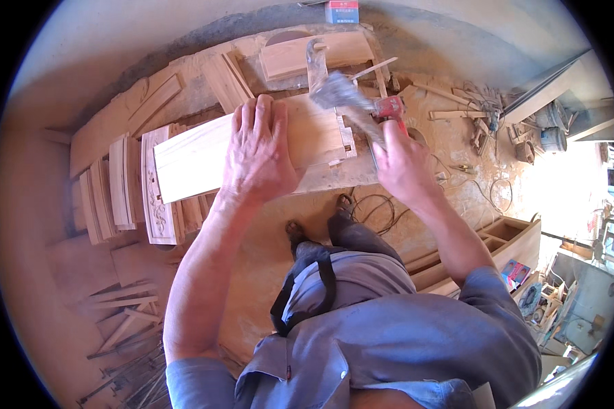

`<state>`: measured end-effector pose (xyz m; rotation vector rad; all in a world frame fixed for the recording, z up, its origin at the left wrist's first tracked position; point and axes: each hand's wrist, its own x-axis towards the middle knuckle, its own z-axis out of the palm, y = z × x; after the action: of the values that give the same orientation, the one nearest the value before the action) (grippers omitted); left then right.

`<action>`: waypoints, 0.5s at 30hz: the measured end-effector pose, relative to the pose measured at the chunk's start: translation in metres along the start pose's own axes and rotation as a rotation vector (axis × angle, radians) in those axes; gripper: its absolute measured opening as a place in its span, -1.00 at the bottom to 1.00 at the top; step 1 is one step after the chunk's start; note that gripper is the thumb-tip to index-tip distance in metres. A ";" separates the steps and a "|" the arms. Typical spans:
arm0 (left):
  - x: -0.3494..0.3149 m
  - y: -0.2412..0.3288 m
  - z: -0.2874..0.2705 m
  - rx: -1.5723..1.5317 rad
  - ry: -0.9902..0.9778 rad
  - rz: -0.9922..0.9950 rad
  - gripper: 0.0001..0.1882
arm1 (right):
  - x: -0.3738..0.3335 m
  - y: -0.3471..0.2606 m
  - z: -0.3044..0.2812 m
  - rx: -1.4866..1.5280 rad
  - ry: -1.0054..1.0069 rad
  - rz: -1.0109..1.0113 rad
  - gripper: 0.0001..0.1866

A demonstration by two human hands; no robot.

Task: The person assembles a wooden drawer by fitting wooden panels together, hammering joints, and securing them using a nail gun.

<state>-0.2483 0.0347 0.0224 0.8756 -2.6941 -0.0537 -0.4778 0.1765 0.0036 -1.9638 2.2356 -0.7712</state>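
My left hand (260,146) presses down across a pale wooden board (191,160), its fingers together and their tips over the far edge. The board's right end has cut tenons and notches (346,142). My right hand (404,163) is closed round the handle of a hammer (334,91), whose head is smeared by motion above the board near that end. Just beyond the right hand is a red object (389,107), partly hidden, its kind unclear. A curved grey metal piece (316,65) stands beyond the hammer head.
Stacked boards (121,180) and a carved panel (160,198) lie at the left of the bench (314,180). More boards (314,54) lie at the back. A long wooden frame (518,235) stands at the right. Cables (382,204) and wood scraps (126,313) are on the floor.
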 end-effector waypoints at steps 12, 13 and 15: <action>-0.003 0.000 0.003 0.021 0.027 0.001 0.02 | 0.006 0.003 -0.002 0.054 -0.022 -0.003 -0.75; -0.004 -0.001 0.003 0.036 0.034 0.002 0.02 | 0.008 0.002 -0.004 0.071 -0.051 0.020 -0.75; -0.002 0.000 -0.001 0.018 0.016 0.005 0.02 | 0.004 0.004 0.001 0.144 0.038 0.009 -0.75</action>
<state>-0.2465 0.0361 0.0228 0.8716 -2.6861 -0.0212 -0.4814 0.1723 0.0022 -1.8879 2.1405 -0.9480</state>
